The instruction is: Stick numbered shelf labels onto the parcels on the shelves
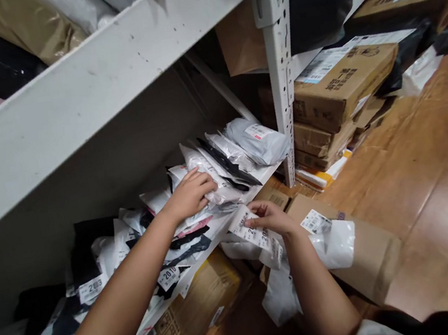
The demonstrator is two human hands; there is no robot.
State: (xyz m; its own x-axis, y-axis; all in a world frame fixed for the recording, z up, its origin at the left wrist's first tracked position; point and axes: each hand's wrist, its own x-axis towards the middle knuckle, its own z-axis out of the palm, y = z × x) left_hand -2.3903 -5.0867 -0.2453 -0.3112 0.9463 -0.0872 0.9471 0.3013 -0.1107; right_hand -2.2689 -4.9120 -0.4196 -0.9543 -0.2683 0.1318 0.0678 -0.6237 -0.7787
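Note:
My left hand [192,194] lies on a row of plastic mailer parcels on the low shelf, its slightly bent fingers resting on a white parcel [211,172]. Between thumb and fingers, my right hand [271,218] pinches a strip of white labels [254,232] printed with large numbers. The strip hangs just off the shelf's front edge. To the right of my left hand lean a black parcel [230,163] and a grey parcel [257,139] with a red-marked label. Numbered tags, such as one reading 2010 [169,277], stick out of parcels nearer to me.
A white metal shelf beam [106,90] crosses above my hands, joined to a perforated post [280,65]. Cardboard boxes [348,82] are stacked right of the post. Below the shelf stand a taped carton [204,298] and a flat box [369,251] with a white parcel [337,243] on it.

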